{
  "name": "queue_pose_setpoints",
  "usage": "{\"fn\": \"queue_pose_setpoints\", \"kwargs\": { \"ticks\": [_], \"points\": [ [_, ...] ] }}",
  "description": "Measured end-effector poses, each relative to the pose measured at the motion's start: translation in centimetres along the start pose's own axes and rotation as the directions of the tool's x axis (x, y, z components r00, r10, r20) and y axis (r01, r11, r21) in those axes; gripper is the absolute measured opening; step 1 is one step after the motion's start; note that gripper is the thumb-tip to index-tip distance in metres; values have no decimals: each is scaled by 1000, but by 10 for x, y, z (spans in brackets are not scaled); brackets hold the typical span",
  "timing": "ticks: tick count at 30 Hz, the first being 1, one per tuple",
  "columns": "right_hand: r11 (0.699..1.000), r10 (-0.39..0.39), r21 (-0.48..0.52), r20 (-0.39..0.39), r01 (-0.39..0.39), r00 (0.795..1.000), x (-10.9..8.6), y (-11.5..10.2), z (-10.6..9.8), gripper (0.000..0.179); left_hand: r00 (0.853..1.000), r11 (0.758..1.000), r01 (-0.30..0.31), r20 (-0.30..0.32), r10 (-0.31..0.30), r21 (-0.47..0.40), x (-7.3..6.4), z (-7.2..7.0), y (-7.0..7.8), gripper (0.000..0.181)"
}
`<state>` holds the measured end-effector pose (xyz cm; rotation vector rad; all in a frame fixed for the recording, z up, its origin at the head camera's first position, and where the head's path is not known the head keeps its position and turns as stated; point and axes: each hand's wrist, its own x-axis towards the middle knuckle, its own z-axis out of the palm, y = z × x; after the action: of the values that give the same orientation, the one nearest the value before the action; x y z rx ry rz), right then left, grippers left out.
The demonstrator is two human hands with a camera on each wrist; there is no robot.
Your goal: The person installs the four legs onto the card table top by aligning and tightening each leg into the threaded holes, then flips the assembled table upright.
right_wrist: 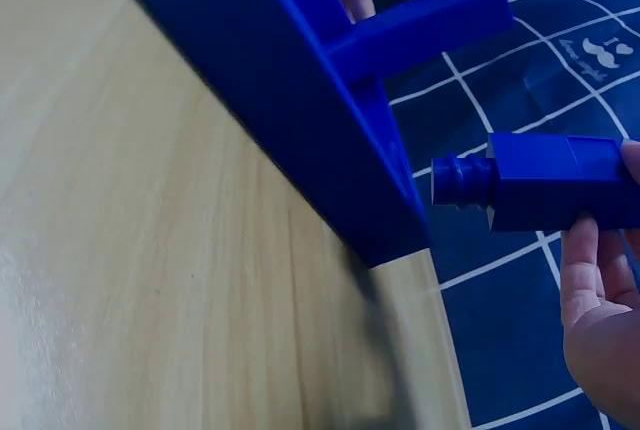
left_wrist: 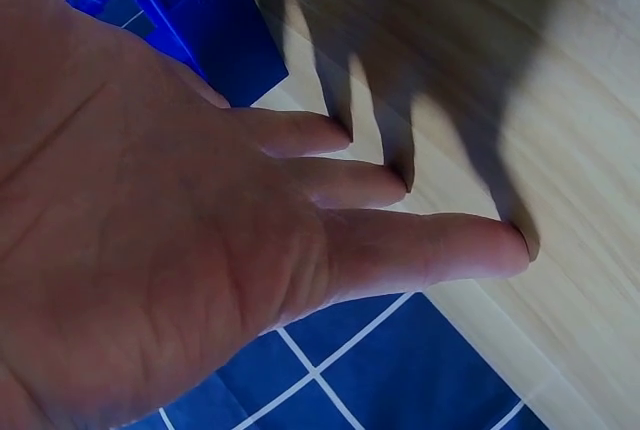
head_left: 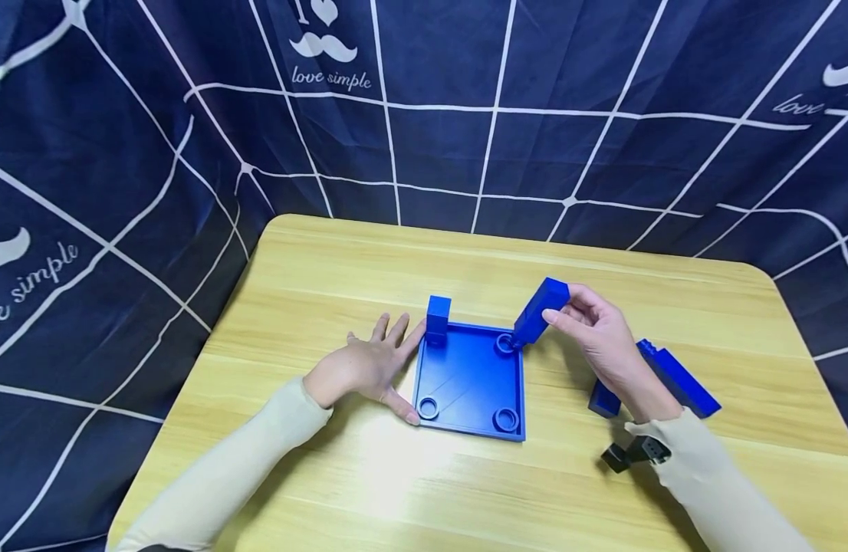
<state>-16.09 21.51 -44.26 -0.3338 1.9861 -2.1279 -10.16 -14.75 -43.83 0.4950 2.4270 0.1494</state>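
A square blue tabletop piece [head_left: 472, 376] with a raised rim lies on the table, with round sockets at its corners. One blue square leg [head_left: 438, 318] stands upright at its far left corner. My left hand [head_left: 372, 368] is spread beside the left edge, thumb and little finger against the rim. Between the fingers and thumb of my right hand [head_left: 606, 337] is another blue leg [head_left: 543, 308], held tilted above the far right socket [head_left: 504, 344]. In the right wrist view, the threaded end [right_wrist: 463, 182] of this leg points towards the piece, apart from it.
More blue legs [head_left: 685, 383] lie on the wooden table [head_left: 313, 268] at the right, partly behind my right wrist. A small black device [head_left: 634, 452] sits at the right cuff. Dark blue cloth [head_left: 438, 146] with white lines hangs behind and to the left.
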Motion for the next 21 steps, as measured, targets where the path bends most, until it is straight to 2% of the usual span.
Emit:
{"fn": "queue_pose_setpoints", "kwargs": {
  "ticks": [12,21],
  "points": [
    [989,-15,-148,46,22,999,3,10,9,31,1000,1000,8,-15,-7,15,0,0,1,158],
    [980,-28,-194,72,41,997,1,10,10,31,1000,1000,7,-12,-7,18,0,-1,2,157]
  ]
}}
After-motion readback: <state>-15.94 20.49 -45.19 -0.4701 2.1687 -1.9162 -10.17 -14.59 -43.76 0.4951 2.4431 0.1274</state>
